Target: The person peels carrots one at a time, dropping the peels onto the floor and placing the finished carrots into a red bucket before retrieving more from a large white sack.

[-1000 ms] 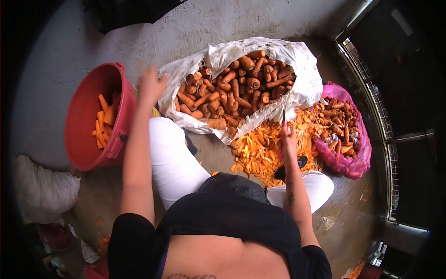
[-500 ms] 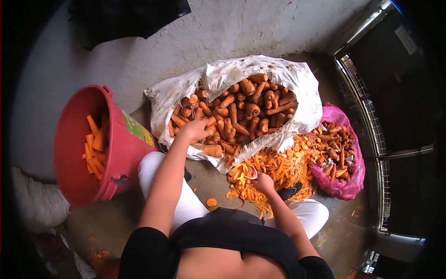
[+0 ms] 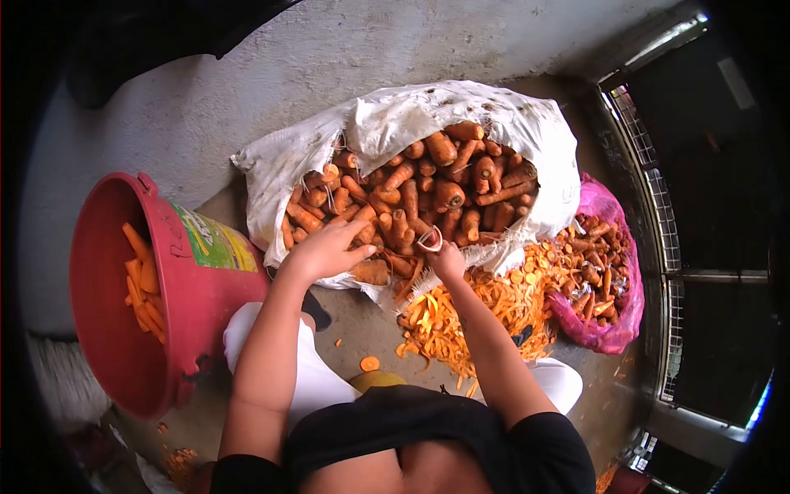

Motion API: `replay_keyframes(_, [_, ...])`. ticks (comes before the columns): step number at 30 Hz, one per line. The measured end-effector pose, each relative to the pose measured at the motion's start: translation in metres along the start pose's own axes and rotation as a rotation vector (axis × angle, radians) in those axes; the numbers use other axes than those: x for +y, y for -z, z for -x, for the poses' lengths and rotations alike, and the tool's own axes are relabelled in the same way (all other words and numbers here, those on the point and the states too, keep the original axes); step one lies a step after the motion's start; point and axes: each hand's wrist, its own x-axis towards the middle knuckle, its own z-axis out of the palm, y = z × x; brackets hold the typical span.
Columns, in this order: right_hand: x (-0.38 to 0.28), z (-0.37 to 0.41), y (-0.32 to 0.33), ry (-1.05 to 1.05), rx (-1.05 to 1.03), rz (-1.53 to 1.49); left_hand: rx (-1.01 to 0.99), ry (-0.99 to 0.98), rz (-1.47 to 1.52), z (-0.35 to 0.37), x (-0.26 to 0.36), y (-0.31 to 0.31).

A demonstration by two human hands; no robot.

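Note:
My left hand (image 3: 325,249) lies over the near left part of the opened white sack (image 3: 539,156), fingers stretched out and touching unpeeled carrots (image 3: 444,195). No carrot is visibly gripped in it. Closed around a peeler (image 3: 429,240) with a pale looped head, my right hand (image 3: 447,262) is at the sack's front edge, close to the carrots. Below that hand, a heap of orange peelings (image 3: 461,309) spreads over the floor. The peeler's handle is mostly hidden by my fingers.
At left a red bucket (image 3: 197,300) leans towards me with peeled carrots (image 3: 144,284) inside. A pink bag (image 3: 629,305) with carrot pieces stands at right, near a dark barred gate (image 3: 716,198). A carrot slice (image 3: 369,363) lies on the floor. The wall rises behind the sack.
My right hand has moved up from the peelings to the sack's edge with the peeler. My left hand has drawn back slightly left and down, its fingers more stretched. The view has shifted slightly.

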Motion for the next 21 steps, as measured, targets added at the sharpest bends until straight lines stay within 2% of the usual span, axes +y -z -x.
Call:
replay_keyframes(4, [-0.004, -0.02, 0.001, -0.024, -0.049, 0.113, -0.005, 0.109, -0.072, -0.003, -0.002, -0.001])
replay_keyframes(5, [-0.002, -0.025, -0.003, -0.012, -0.042, 0.138, -0.092, 0.161, -0.115, -0.005, -0.002, 0.0])
replay_keyframes(8, [-0.001, -0.031, -0.014, 0.032, 0.002, 0.156, -0.114, 0.101, -0.024, -0.004, 0.005, 0.002])
replay_keyframes(15, [-0.002, -0.03, -0.021, 0.057, -0.036, 0.195, -0.152, 0.054, -0.062, -0.005, 0.012, -0.005])
replay_keyframes(18, [0.002, -0.034, -0.027, 0.064, -0.044, 0.219, -0.071, 0.025, -0.073, -0.003, 0.012, -0.014])
replay_keyframes(21, [0.002, -0.042, -0.033, 0.055, -0.059, 0.249, -0.092, 0.035, -0.059, -0.003, 0.017, -0.012])
